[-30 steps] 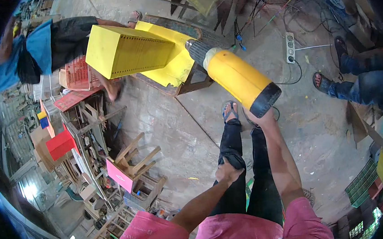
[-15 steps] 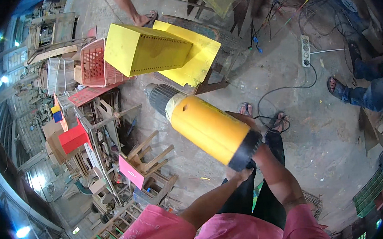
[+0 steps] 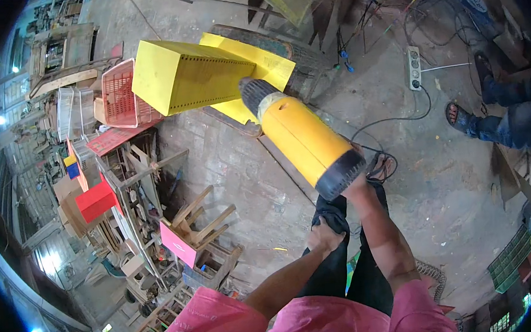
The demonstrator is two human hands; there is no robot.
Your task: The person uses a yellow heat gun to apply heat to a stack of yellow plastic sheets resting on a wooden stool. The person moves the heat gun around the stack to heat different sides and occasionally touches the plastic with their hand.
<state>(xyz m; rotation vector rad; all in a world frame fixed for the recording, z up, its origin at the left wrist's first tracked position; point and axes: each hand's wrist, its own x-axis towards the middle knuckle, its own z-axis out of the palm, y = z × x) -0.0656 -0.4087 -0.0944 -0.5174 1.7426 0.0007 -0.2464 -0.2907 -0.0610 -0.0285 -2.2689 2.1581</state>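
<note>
A corded yellow heat gun [image 3: 307, 141] with a black ribbed nose and a black vented back end is held up in front of me. My right hand [image 3: 358, 188] is closed round its handle, mostly hidden behind the body. The nozzle points up and left, appearing over the lower right edge of a yellow box [image 3: 209, 83] with a row of small dark holes along its edge. That box sits on a yellow sheet [image 3: 279, 68]. My left hand [image 3: 326, 236] lies curled over my dark trouser leg [image 3: 331, 214], its fingers partly hidden.
A dark stand [image 3: 236, 34] bears the yellow sheet. Left of it are a red plastic basket [image 3: 120, 93], a wooden rack and an upturned stool [image 3: 201, 224] with a pink seat. A power strip [image 3: 414, 67] and black cable [image 3: 399, 120] lie right, near another person's sandalled foot [image 3: 458, 116].
The heat gun has swung up and right, its nozzle now overlapping the yellow box. My left hand stays on the trouser leg. A person's leg at the top has gone from view.
</note>
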